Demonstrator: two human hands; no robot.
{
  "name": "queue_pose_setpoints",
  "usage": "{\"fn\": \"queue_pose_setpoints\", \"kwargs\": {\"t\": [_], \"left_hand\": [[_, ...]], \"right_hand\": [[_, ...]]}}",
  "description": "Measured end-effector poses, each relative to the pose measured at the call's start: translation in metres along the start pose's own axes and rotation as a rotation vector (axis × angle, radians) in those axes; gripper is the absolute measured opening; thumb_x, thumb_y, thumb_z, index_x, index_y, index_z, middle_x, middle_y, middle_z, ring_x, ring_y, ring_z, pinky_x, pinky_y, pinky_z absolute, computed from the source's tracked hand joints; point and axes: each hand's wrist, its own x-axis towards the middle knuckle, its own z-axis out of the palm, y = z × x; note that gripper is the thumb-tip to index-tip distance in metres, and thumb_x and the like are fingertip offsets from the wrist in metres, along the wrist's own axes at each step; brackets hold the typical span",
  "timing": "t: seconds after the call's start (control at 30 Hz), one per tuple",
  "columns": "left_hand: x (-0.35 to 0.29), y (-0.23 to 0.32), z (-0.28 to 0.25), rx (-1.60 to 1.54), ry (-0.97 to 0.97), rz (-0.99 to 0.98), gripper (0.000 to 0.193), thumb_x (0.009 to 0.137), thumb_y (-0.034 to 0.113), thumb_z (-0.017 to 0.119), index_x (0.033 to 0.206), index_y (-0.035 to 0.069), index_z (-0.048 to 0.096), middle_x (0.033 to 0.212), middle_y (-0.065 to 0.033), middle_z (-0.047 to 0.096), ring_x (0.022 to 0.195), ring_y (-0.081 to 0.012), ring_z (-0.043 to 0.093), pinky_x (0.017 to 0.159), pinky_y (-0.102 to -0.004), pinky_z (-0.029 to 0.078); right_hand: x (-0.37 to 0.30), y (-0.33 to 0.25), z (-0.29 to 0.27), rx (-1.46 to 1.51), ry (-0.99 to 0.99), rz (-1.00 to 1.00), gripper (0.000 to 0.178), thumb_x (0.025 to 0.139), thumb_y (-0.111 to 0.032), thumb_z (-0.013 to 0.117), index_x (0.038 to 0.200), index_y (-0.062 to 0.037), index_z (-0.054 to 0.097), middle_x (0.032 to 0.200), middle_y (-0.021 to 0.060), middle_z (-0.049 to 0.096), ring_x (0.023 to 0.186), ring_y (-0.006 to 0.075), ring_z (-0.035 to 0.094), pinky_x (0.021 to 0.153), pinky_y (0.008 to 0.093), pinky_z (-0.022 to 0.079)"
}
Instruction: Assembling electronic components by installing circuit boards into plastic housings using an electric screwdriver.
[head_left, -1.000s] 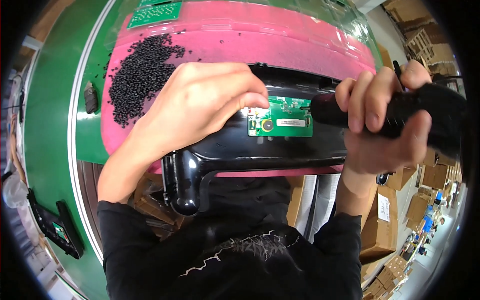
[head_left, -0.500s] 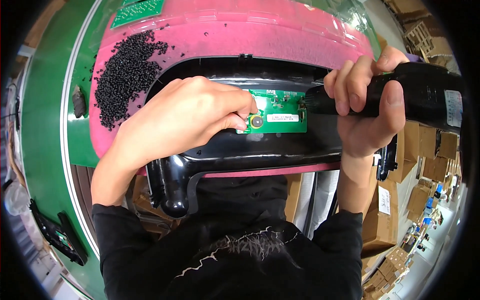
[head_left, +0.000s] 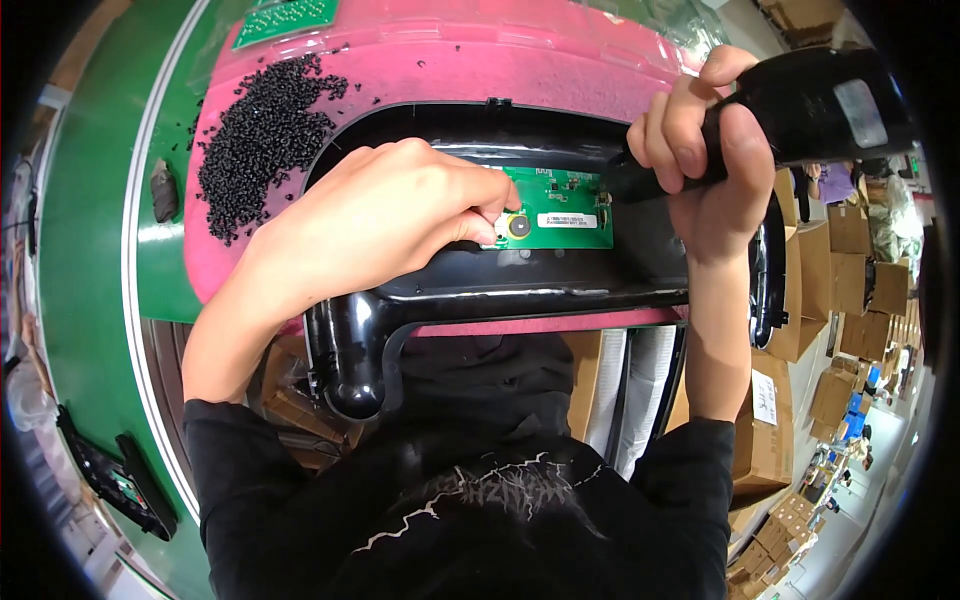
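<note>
A small green circuit board [head_left: 562, 214] lies inside a glossy black plastic housing [head_left: 520, 290] that rests on a pink foam pad [head_left: 470, 70]. My left hand [head_left: 390, 215] lies over the board's left end, fingertips pinched beside a round silver part on it. My right hand [head_left: 700, 150] grips a black electric screwdriver [head_left: 800, 100], whose tip points down at the board's upper right corner. The left half of the board is hidden under my fingers.
A heap of small black screws [head_left: 262, 135] sits on the pad's left side. The pad lies on a green bench [head_left: 90, 230], with another green board [head_left: 285, 20] at the far edge. Cardboard boxes [head_left: 800, 400] stand on the floor to the right.
My left hand has slid down onto the board's left end and pinched there. The right hand has tilted the screwdriver up and brought its tip onto the board's right corner.
</note>
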Motion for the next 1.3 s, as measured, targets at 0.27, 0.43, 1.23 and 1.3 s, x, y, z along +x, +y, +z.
{"fn": "queue_pose_setpoints", "kwargs": {"t": [0.27, 0.43, 1.23, 1.3], "left_hand": [[-0.006, 0.015, -0.002, 0.061, -0.002, 0.004, 0.02, 0.082, 0.015, 0.066, 0.098, 0.004, 0.065, 0.088, -0.0103, 0.069, 0.081, -0.0309, 0.066, 0.069, -0.0383, 0.051], [-0.01, 0.017, -0.004, 0.048, -0.01, -0.021, 0.024, 0.082, 0.019, 0.067, 0.102, 0.005, 0.066, 0.088, -0.0117, 0.069, 0.083, -0.0324, 0.066, 0.071, -0.0406, 0.051], [-0.032, 0.007, -0.014, 0.061, 0.048, 0.026, 0.039, 0.064, 0.014, 0.08, 0.092, 0.001, 0.058, 0.088, -0.0101, 0.062, 0.083, -0.0324, 0.062, 0.069, -0.0419, 0.048], [-0.033, 0.008, -0.02, 0.037, -0.08, 0.032, 0.036, 0.064, 0.014, 0.079, 0.09, 0.001, 0.058, 0.086, -0.0097, 0.062, 0.084, -0.0325, 0.062, 0.069, -0.0425, 0.047]], "right_hand": [[-0.005, -0.01, 0.009, 0.127, 0.058, -0.037, 0.025, 0.087, -0.015, 0.06, 0.104, -0.0001, 0.05, 0.061, 0.0039, 0.045, 0.049, 0.0109, 0.042, 0.046, 0.0271, 0.039], [-0.006, -0.021, 0.027, -0.152, 0.139, -0.008, 0.032, 0.093, -0.035, 0.054, 0.108, -0.0082, 0.048, 0.058, -0.0014, 0.039, 0.047, 0.0108, 0.037, 0.054, 0.0291, 0.035], [0.011, -0.012, 0.073, 0.105, 0.031, -0.109, 0.031, 0.094, -0.038, 0.049, 0.108, -0.011, 0.047, 0.059, -0.0008, 0.041, 0.048, 0.0115, 0.039, 0.055, 0.0312, 0.036], [0.01, -0.006, 0.072, 0.042, 0.028, -0.105, 0.029, 0.094, -0.036, 0.048, 0.106, -0.0104, 0.046, 0.059, -0.0001, 0.041, 0.048, 0.0116, 0.039, 0.056, 0.0316, 0.037]]}}
